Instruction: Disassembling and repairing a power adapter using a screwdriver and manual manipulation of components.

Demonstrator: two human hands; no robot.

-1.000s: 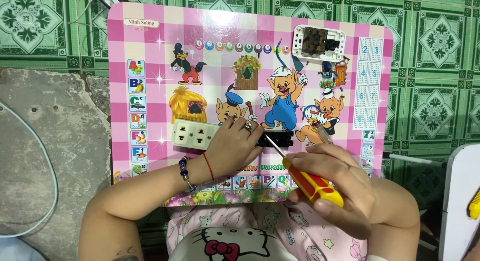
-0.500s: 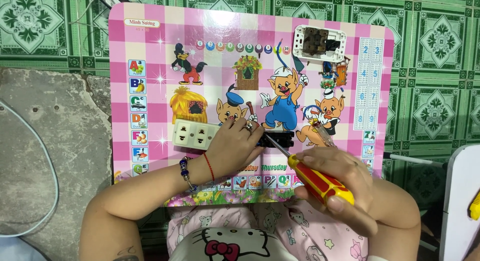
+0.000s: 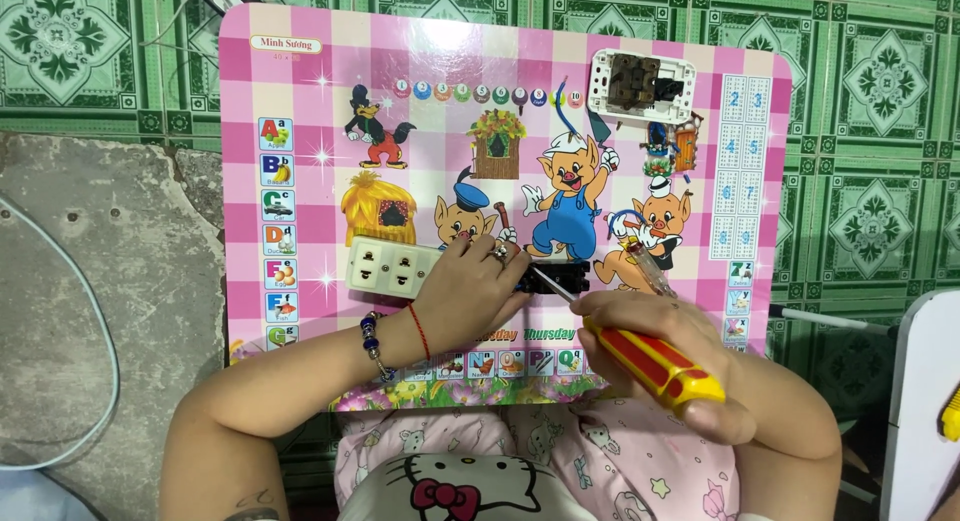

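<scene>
Hands meet over a small black part lying near the middle of the pink board, which rests across the person's lap. Left hand lies palm down with its fingers curled together onto the part's left end, pinning it to the board; a ring shows on 1 finger, and a bead bracelet and a red thread circle the wrist. Right hand is wrapped shut around the red and yellow handle of a screwdriver, whose thin metal shaft slants up and left so that its tip reaches the black part just beside the left fingertips.

Cream socket strip lies on the board just left of the left hand, touching it or nearly so. White switch plate with a dark centre sits near the board's top right corner, well apart from both hands. Clear tester pen lies on the board just above the right hand.

Compared with 0.5 s and 1 s ago, little differs: the left hand stays on the part, and the right hand has shifted only slightly, the screwdriver's slant and tip much as before. Socket strip and switch plate have not moved.
</scene>
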